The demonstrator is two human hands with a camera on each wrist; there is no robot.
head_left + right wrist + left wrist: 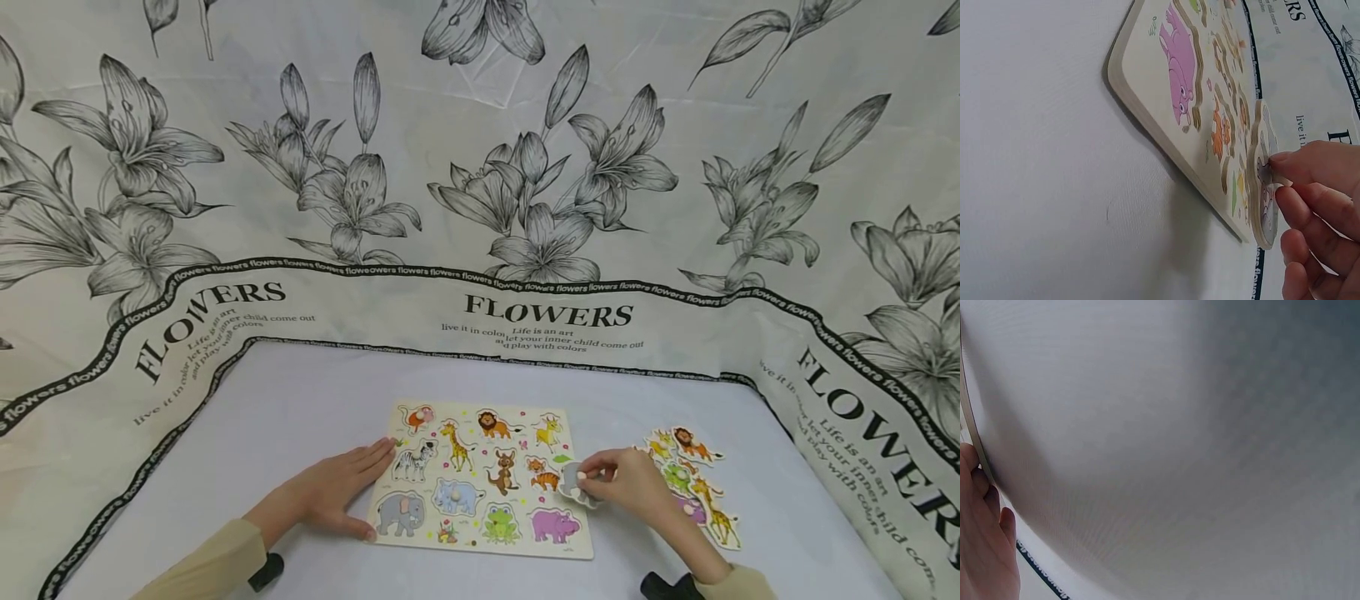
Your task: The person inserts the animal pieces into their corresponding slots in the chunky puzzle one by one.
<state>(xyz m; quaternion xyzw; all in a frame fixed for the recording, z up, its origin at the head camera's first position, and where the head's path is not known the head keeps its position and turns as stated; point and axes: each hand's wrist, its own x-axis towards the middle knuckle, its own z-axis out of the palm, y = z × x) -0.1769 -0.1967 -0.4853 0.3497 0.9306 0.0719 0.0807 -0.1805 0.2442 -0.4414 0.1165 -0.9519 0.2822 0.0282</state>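
- Grey elephant-shaped puzzle piece of thin wood (572, 483) is held over the right edge of a cream rectangular wooden board printed with animals (446, 412); I judge it light, stiff and not fragile, its printed face perhaps slightly slippery.
- Right hand (633, 487) pinches its small pale round knob (581, 475) between thumb and finger, which seems the best place to take hold.
- Left hand (341, 487) lies at the board's left edge, fingers nearly straight, gripping nothing.
- Further right, colourful animal-shaped wooden pieces (678, 477) lie heaped together.
- Behind hangs white fabric with black-drawn flowers (450, 108).
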